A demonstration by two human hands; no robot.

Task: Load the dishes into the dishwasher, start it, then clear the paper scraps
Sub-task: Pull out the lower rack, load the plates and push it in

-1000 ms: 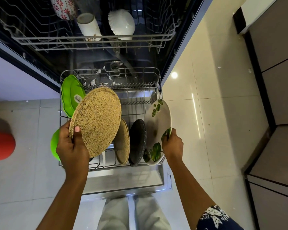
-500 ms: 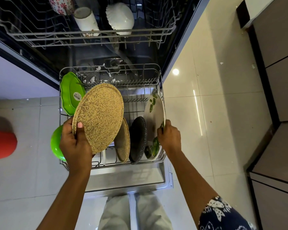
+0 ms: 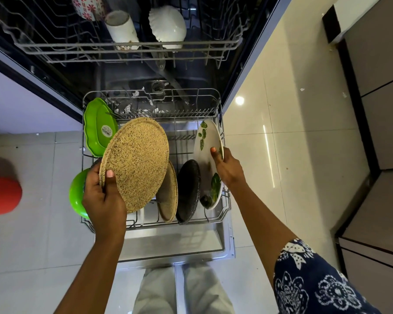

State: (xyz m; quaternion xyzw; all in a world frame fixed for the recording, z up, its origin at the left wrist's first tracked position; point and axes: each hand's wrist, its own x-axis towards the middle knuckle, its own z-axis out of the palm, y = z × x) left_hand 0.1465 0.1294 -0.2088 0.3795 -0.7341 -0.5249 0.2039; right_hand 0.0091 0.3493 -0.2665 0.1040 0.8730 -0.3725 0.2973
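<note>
The dishwasher's lower rack (image 3: 222,207) is pulled out over the open door. My left hand (image 3: 104,200) grips a speckled tan plate (image 3: 136,162) by its near rim, tilted above the rack's left side. My right hand (image 3: 227,168) holds a white plate with green leaves (image 3: 205,146), which stands on edge at the rack's right side. Between them a second tan plate (image 3: 169,193) and a black plate (image 3: 188,189) stand upright in the rack. Paper scraps (image 3: 134,105) lie at the back of the rack.
A green dish (image 3: 98,128) stands at the rack's back left, and a green bowl (image 3: 76,196) sits behind my left hand. The upper rack (image 3: 127,45) carries a white cup, a white bowl and a flowered cup. A red object (image 3: 2,196) rests on the floor at left.
My right hand has slid up the leaf plate's rim and stood the plate more upright in the rack. The tan plate in my left hand has shifted slightly.
</note>
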